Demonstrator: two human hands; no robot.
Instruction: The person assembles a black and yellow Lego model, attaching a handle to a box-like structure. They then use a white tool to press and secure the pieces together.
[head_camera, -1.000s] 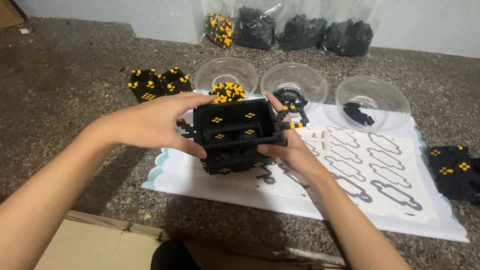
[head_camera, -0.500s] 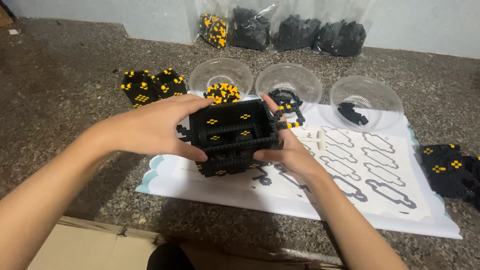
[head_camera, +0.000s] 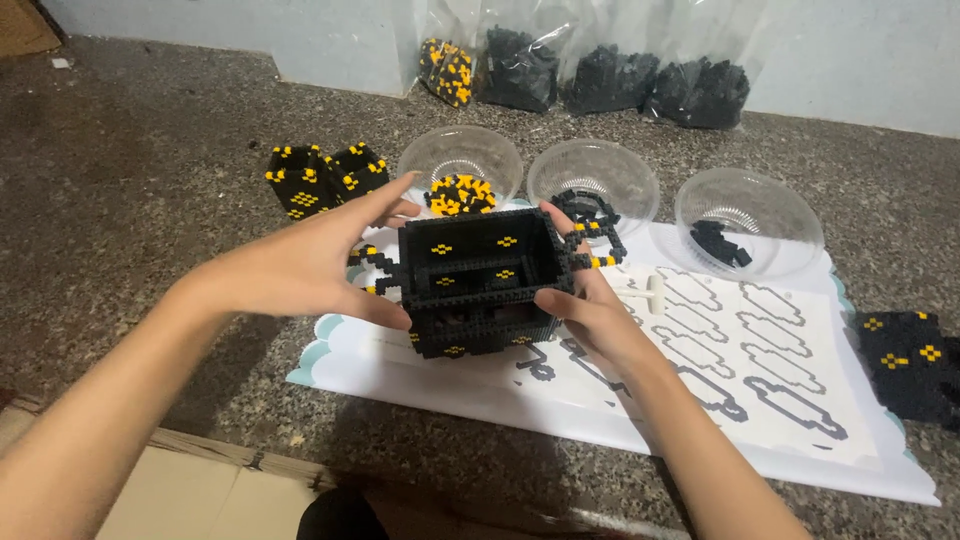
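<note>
Head view, block box: a black open-topped box built of small plastic bricks with yellow diamond marks (head_camera: 480, 282) sits at the middle of the frame, over the left part of a white printed sheet with dark outline shapes (head_camera: 760, 370).
Head view, left hand: the left hand (head_camera: 318, 262) comes in from the lower left, palm against the box's left wall, thumb low on the near corner, fingers spread wide and reaching past the far edge.
Head view, right hand: the right hand (head_camera: 590, 300) comes in from the lower right, thumb and fingers clamped on the right wall, index finger pointing up along it.
Head view, handling: the box looks light and stiff, yet probably fragile at the seams, since pressed bricks can pop apart; the flat side walls, low down near the base, look like the safest hold.
Head view, upper middle: three clear plastic bowls (head_camera: 592, 175) stand in a row just behind the box, holding yellow-and-black or black bricks.
Head view, top edge: clear bags of black and yellow bricks (head_camera: 610, 75) lean on the wall.
Head view, left and right: finished black-and-yellow cubes (head_camera: 322, 178) rest upper left; another black block (head_camera: 905, 362) lies at the right edge.
Head view, surface: speckled stone counter (head_camera: 150, 180).
</note>
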